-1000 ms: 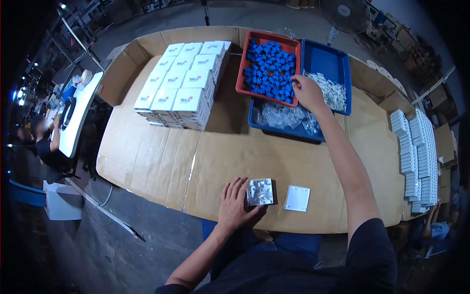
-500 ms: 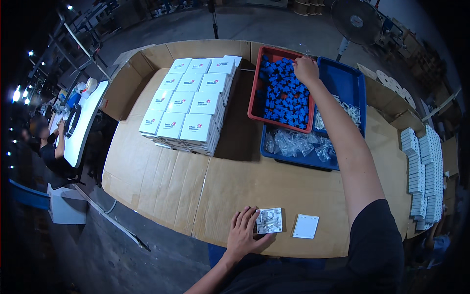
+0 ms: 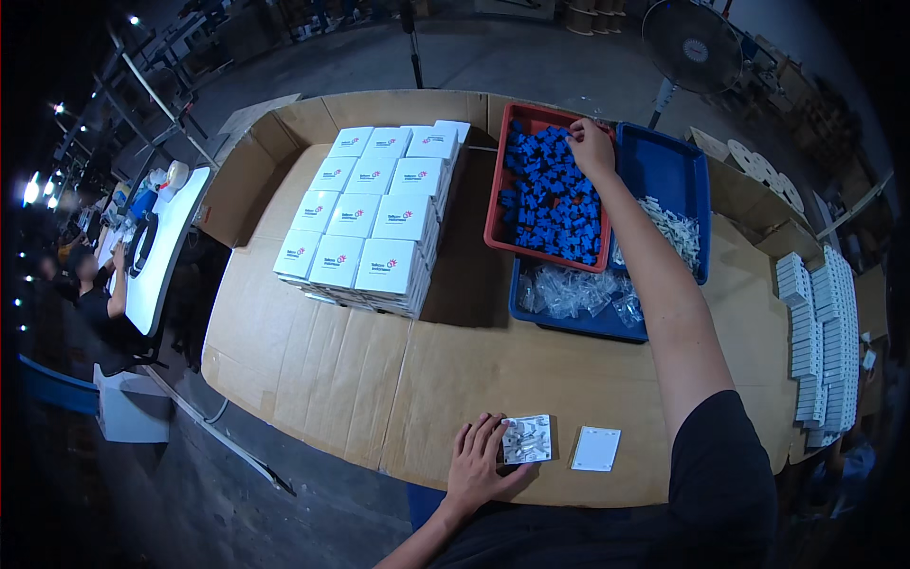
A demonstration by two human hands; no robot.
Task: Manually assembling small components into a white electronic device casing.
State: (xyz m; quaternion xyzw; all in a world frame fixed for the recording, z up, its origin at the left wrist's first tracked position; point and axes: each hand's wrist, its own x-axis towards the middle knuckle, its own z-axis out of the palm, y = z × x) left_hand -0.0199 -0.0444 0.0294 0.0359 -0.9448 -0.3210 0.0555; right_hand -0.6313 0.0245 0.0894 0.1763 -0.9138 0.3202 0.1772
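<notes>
At the near edge of the cardboard-covered table, my left hand [image 3: 480, 467] grips an open white plastic box [image 3: 527, 440], fingers along its left side and thumb at its near edge. Small clear and pale parts lie inside the box. A flat white cover [image 3: 596, 449] rests just to its right, apart from it. My right arm reaches far forward, and my right hand [image 3: 592, 152] is over the far right of a red tray [image 3: 547, 257] full of small blue plastic pieces [image 3: 555, 199]. Its fingertips are pinched together; what they hold cannot be made out.
Stacked white boxes [image 3: 349, 214] stand left of the trays. Beneath and beside the red tray, blue trays [image 3: 658, 156] hold clear plastic bags [image 3: 569, 291] and small white parts [image 3: 671, 230]. White plastic pieces [image 3: 821, 341] are stacked far right. A person [image 3: 100, 294] sits at a white table.
The whole view has shifted slightly, so the table sits lower. Over the red tray, my right hand's fingers have changed pose, from a curled fist to a pinch. My left hand stays on the box.
</notes>
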